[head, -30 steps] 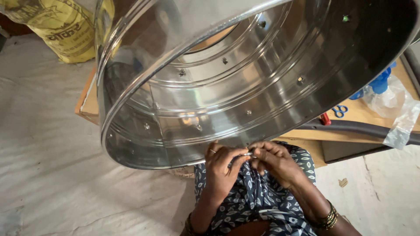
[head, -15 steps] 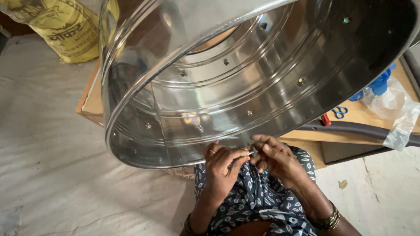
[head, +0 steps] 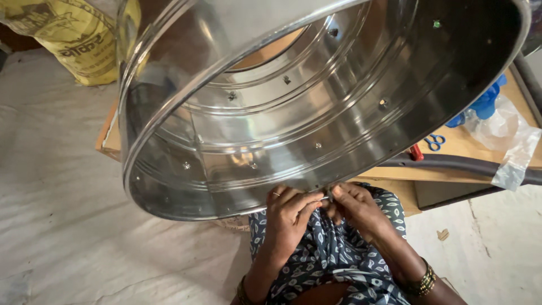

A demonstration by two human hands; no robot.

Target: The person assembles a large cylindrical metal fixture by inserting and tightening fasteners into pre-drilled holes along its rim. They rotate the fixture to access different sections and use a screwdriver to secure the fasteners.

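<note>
White cloth (head: 68, 226) covers the floor around us, with a low wooden table (head: 468, 144) beyond our lap and a yellow printed sack (head: 84, 39) off in the far left corner. Tilted over our knees is the big steel drum (head: 293, 107), open end toward us, its ribbed inner wall dotted with small fasteners. Its lower rim comes down right at our fingertips.

Our left hand (head: 291, 217) (a ring shows on one finger) is curled, thumb and forefinger pinched together on a small metal piece (head: 325, 197) at the drum's rim. Our right hand (head: 355, 209) meets it from the other side, fingers bent and closed on the same spot, so the two sets of fingertips touch just under the rim's edge. The piece itself is too small for us to tell what it is. Both hands rest over the blue patterned fabric (head: 333, 260) on our lap, and bangles (head: 424, 279) sit on the right wrist.

On the table, behind the drum, lie blue-handled scissors (head: 435, 141), a clear plastic bag (head: 502, 133) and a dark hose (head: 463, 164) running along the table's edge.
</note>
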